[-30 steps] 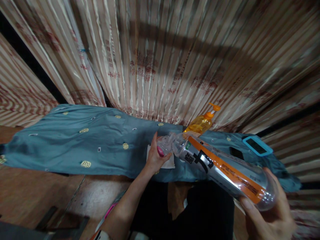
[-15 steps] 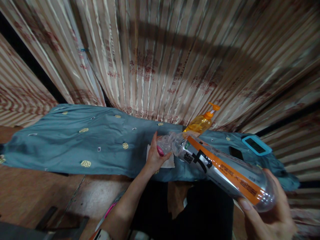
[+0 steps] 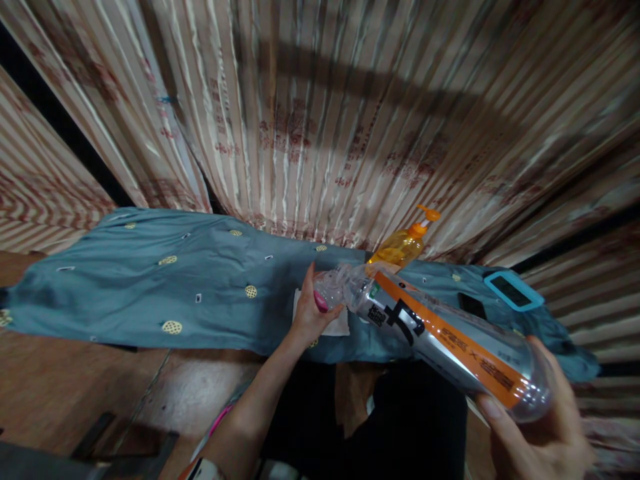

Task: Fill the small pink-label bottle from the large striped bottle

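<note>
Looks out from the wearer's head, above the lap (image 3: pixel 415 420), facing forward and down. Sits nearer the right hand (image 3: pixel 545 427), farther from the left hand (image 3: pixel 309 320). Takes in the cloth (image 3: pixel 115 287) running left to right across the middle. Meets the curtain (image 3: pixel 310 73) beyond, filling the upper half. Catches floor (image 3: pixel 50 373) at lower left.

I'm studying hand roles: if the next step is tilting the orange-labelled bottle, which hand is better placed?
Probably the right hand: it grips the orange-labelled bottle by its base, while the left hand holds a small clear container near the bottle's neck.
</note>
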Demonstrator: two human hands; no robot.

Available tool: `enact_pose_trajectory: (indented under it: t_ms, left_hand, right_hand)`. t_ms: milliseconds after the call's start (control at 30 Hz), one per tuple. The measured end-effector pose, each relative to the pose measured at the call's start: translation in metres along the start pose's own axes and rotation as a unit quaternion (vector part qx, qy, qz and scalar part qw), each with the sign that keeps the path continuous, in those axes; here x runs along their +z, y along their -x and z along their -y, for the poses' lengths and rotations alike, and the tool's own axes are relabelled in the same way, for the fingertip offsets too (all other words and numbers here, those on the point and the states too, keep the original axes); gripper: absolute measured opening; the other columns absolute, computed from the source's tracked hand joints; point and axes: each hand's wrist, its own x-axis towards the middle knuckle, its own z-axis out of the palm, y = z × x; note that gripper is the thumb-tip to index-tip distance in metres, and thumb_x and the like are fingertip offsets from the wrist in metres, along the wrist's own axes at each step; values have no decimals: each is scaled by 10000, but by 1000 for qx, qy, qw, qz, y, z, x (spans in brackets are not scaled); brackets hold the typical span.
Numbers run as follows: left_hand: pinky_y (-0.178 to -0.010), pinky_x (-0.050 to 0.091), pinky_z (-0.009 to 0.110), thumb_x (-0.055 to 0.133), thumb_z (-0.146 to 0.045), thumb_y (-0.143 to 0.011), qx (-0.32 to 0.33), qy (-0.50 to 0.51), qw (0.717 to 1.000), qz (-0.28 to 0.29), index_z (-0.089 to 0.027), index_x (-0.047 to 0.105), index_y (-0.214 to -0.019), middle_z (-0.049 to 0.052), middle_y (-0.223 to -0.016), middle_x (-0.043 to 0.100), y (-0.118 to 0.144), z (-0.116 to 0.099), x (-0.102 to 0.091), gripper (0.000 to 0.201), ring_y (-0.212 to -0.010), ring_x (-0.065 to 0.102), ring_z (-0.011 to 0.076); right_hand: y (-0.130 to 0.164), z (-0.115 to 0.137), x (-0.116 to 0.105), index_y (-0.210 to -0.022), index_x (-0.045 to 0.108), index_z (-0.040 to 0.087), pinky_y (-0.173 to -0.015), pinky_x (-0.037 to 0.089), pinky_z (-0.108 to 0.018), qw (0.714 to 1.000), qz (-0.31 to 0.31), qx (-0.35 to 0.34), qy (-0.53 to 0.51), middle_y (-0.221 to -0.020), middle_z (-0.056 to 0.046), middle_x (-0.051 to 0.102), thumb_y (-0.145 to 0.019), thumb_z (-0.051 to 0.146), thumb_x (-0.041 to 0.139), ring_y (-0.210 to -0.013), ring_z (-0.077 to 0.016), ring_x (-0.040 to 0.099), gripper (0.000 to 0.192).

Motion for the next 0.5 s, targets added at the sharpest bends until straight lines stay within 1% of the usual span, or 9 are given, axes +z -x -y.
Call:
enact_pose_trajectory:
  t_ms: [100,367,500]
  left_hand:
    - [-1282,455,560,932,-295,-708,-2,0,1000,5,-272,273,-1689,139,-1513,644,0,-1,-1,1182,-1431,643,338]
    - [-1273,467,560,924,-253,-709,3,-7,1000,2,-296,285,-1682,120,-1492,663,0,-3,-1,1165,-1411,659,330]
    - [-1274,465,565,931,-270,-705,2,2,1000,1,-287,287,-1683,132,-1498,659,0,-1,0,1172,-1416,656,335]
  right_hand:
    - [-1,3,2,-1647,548,272,-1324,183,-762,999,-16,18,-29,-1718,-101,503,-775,421,980,-1590,-500,412,985]
    - [-1,-1,-1,-1673,493,231,-1318,226,-754,1000,-5,9,4,-1730,-117,482,-808,490,940,-1585,-482,429,1008]
    - [-2,3,0,-1673,507,254,-1326,187,-754,1000,-8,8,-10,-1728,-93,488,-804,448,952,-1587,-479,417,996]
